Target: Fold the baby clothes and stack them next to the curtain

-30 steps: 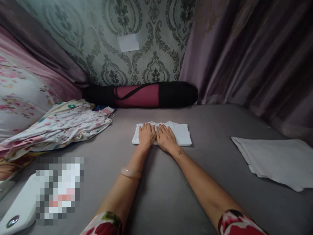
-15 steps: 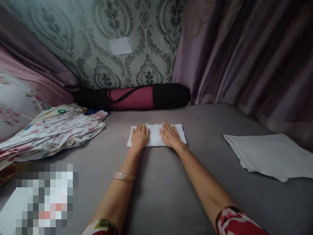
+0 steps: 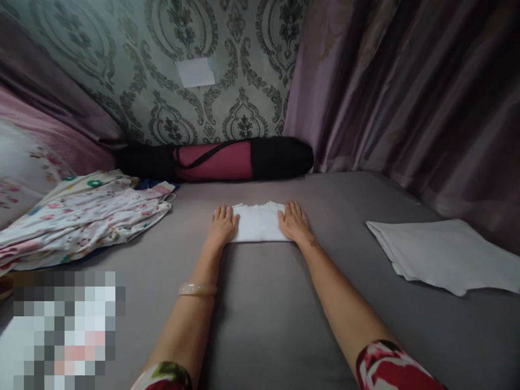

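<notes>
1. A white folded cloth (image 3: pixel 260 223) is lying flat in a wide, low rectangle on the gray sheet (image 3: pixel 264 314), straight ahead of the person, its uneven edge facing 12 o'clock and its straighter edge facing 6 o'clock
2. The left hand (image 3: pixel 222 224) is resting palm down over the cloth's 9 o'clock end, its fingers pointing towards 12 and its thumb standing apart towards 3
3. The right hand (image 3: pixel 294 221) is resting palm down over the 3 o'clock end, its fingers slightly spread and its thumb pointing towards 11; both hands are lying open and well apart, neither of them pinching the cloth
4. A pale bangle (image 3: pixel 197 289) is circling the left forearm, and floral sleeves (image 3: pixel 392 365) are covering both arms near the elbows
5. A second white cloth (image 3: pixel 442 252) is lying loosely folded at 3 o'clock, well apart from the right hand
6. A heap of patterned fabric (image 3: pixel 97 211) is spreading at 9 o'clock, while a pixelated patch (image 3: pixel 67 330) is hiding whatever is lying at 8
7. A black and magenta bag (image 3: pixel 215 161) is stretching across 12 o'clock, below the patterned wall (image 3: pixel 239 81), where a white sheet of paper (image 3: pixel 196 72) is showing at 11
</notes>
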A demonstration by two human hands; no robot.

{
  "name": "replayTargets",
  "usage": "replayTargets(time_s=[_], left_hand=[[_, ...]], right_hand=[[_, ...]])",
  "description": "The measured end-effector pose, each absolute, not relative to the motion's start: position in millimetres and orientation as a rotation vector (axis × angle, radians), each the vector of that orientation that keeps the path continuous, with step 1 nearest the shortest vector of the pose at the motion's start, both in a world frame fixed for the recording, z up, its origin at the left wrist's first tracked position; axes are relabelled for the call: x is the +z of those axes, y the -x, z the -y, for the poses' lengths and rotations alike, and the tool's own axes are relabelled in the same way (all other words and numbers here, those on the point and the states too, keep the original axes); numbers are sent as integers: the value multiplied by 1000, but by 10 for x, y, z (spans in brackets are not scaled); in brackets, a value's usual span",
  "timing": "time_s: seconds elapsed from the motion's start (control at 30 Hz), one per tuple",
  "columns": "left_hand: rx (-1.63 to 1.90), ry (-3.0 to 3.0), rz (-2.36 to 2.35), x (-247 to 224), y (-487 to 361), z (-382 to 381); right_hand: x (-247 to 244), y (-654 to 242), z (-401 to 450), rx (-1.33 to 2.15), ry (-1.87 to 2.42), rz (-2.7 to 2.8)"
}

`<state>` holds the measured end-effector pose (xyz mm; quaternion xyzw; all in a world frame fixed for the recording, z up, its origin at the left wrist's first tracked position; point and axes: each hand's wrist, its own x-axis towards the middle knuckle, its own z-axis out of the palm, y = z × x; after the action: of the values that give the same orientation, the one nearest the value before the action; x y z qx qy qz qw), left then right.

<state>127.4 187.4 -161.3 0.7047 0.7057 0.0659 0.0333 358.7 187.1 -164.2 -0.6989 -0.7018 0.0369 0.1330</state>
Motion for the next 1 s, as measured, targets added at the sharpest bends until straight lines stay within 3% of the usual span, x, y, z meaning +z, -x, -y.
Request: replayTargets(time_s=[0.27,0.67,1.0], left_hand=[[150,-2157,-2122,-1603,-1226,-1906],[-247,-2149,-1859,-961,-989,-2528],[-183,-2142,-1723,-943,-855,-2621]], right_hand=[[-1649,-3622,-1888,141,2052,2058],[-1156,-3889,-2298,428,2084,2304],[-955,-3999,-2459,682,1940,2354]])
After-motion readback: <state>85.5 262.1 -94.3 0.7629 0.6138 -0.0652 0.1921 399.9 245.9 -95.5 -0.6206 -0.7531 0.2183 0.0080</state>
